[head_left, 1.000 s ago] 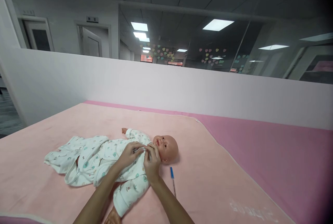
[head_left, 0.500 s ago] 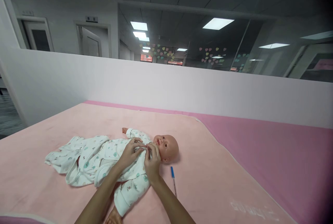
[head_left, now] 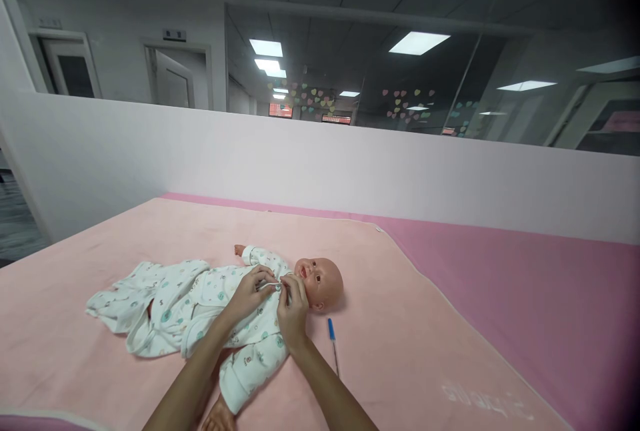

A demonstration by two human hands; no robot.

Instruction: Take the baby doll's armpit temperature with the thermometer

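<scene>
Two hands: left hand [head_left: 253,292] and right hand [head_left: 293,307] each pinch the white printed garment [head_left: 215,291] near its neckline; exact fingertip contact hidden. Garment's on the doll [head_left: 327,282], near side, left of centre. Risks I see: thin cloth slips if my pinch loosens; right hand could nudge the doll just right of it. Near sleeve [head_left: 253,367] might snag between forearms. Pen [head_left: 331,331], beside my right forearm [head_left: 333,387], may roll if bumped. Blanket [head_left: 410,324] underneath could bunch. White partition [head_left: 350,167]: far side, well apart.
</scene>
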